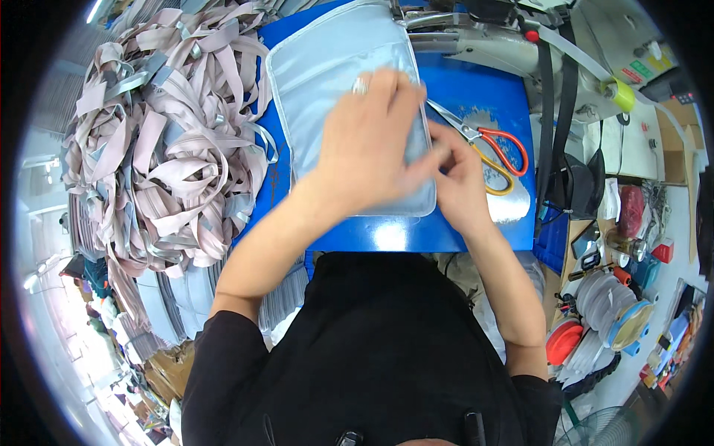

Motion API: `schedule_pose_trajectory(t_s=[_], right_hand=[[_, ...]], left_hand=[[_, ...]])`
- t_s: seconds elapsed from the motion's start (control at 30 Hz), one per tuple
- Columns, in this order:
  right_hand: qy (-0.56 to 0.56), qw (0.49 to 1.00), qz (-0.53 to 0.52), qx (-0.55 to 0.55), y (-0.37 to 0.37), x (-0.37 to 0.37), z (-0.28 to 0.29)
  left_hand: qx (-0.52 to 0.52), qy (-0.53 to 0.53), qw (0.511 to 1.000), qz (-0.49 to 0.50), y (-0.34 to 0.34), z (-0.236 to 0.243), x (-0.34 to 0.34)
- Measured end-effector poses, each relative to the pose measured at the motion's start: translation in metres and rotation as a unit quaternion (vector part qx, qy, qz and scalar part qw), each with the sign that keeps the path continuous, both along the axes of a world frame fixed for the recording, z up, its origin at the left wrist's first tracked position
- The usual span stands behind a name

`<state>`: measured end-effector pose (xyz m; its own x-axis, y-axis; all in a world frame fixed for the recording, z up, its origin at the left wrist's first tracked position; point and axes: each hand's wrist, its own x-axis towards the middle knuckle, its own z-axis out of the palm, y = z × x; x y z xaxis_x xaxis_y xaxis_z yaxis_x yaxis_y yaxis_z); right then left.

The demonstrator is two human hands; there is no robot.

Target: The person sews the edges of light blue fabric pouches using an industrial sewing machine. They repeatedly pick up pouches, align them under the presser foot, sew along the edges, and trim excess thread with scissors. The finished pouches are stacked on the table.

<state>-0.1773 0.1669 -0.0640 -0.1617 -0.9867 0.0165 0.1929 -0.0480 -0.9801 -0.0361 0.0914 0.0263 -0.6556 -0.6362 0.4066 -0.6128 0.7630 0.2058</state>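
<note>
A pale grey-blue fabric pouch (309,89) is laid on the blue counter (348,239) and partly covered by the blurred left hand (368,145), while the right hand (462,184) is placed at its right edge. Scissors (471,134) with red and yellow handles are set just beside the right hand. Pinkish-grey straps (178,149) are heaped on the left.
</note>
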Motion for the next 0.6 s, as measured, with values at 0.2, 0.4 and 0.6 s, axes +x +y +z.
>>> schedule_pose_trajectory(t_s=[0.2,0.4,0.6], right_hand=[[-0.053,0.994,0.023,0.097,0.027,-0.001,0.029],[-0.142,0.985,0.027,0.094,0.03,-0.001,0.026],[-0.202,0.976,0.018,0.081,-0.003,0.003,0.038]], left_hand=[[-0.082,0.063,0.986,-0.129,0.045,-0.025,0.026],[-0.056,0.088,0.982,-0.156,0.041,-0.007,0.024],[-0.071,0.034,0.984,-0.157,0.011,0.008,0.021]])
